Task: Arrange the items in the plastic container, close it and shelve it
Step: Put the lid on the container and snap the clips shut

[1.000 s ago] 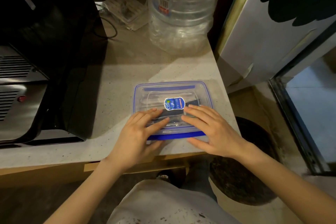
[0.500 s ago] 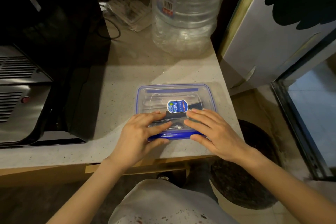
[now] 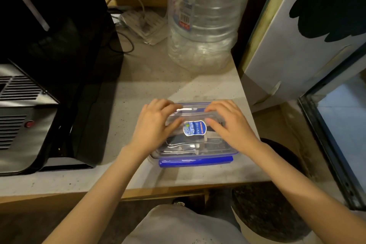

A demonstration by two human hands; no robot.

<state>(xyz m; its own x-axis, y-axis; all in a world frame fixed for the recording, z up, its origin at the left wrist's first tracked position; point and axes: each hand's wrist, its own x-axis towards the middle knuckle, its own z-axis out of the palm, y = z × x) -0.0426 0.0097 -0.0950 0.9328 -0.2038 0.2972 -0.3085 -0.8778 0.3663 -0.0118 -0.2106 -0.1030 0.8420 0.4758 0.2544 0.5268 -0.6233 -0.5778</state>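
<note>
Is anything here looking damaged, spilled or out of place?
Nothing is spilled or broken. The clear plastic container with blue-rimmed lid lies flat on the speckled counter, near its front edge. The left hand and right hand rest on the lid.

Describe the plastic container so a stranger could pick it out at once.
On the speckled grey countertop, in front of the big clear water jug, lies a flat clear plastic container under both hands. Its blue rim, blue front clip and small blue oval lid sticker set it apart.
</note>
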